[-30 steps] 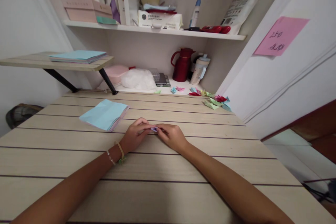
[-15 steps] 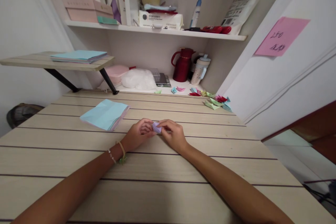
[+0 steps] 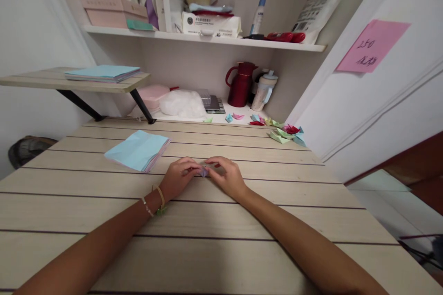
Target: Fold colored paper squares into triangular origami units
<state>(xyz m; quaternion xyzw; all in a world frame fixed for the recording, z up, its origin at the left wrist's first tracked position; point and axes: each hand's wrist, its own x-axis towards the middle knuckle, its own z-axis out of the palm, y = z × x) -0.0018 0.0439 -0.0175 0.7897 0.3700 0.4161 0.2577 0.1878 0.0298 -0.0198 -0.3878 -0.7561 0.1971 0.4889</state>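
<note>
A small folded piece of purple paper (image 3: pixel 204 172) is held between my two hands over the middle of the table. My left hand (image 3: pixel 180 176) pinches its left side between thumb and fingers; a beaded bracelet and a cord with a green charm circle that wrist. On the paper's other side, my right hand (image 3: pixel 226 177) is closed with thumb and fingertips at the edge. Fingers cover much of the paper, so its exact shape is hard to make out. Left of the hands lies a stack of coloured paper (image 3: pixel 139 150), light blue on top.
Several folded paper boats (image 3: pixel 282 135) sit at the table's back right. Behind them stand a red jug (image 3: pixel 240 86) and a tumbler (image 3: pixel 263 92). A raised side shelf (image 3: pixel 41 79) at left carries more paper (image 3: pixel 103 72). A white shelf (image 3: pixel 207 39) spans the back.
The purple paper has turned and now shows less of its face, with folds standing up. My left fingers have closed in on it, and my right fingertips have shifted slightly.
</note>
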